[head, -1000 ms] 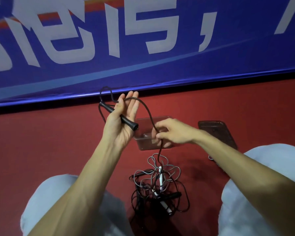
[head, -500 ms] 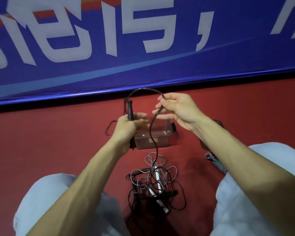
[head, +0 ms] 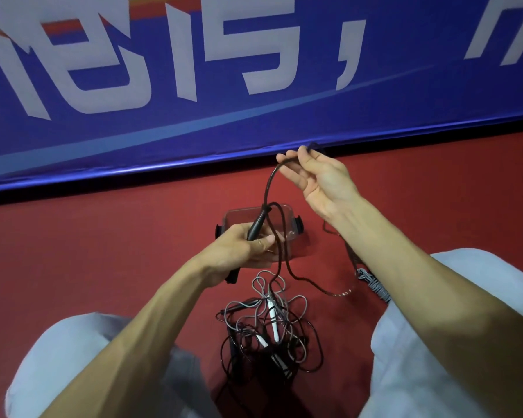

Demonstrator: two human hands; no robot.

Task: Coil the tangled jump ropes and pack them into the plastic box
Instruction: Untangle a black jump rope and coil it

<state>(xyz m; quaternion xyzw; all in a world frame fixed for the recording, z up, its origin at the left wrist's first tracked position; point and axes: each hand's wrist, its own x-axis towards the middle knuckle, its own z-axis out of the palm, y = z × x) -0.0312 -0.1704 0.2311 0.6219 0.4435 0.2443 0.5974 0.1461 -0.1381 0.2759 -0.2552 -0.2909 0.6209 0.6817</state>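
Left hand [head: 239,248] clenched round black rope handle [head: 258,224]. Clear plastic box [head: 239,210] sits just behind its fingers, tangled jump ropes [head: 269,330] below them. Cord [head: 267,190] arcs up to right hand [head: 320,182]; fingertips [head: 286,160] probably pinching it, view blurred.

Red floor [head: 103,251]; blue banner [head: 254,122] with white lettering behind.

The blue banner [head: 405,101] bears large white characters and a comma, cropped beyond reading

Left hand [head: 245,247] low, curled round handle [head: 258,222]; right hand [head: 323,179] held higher, pinching rope [head: 267,188]
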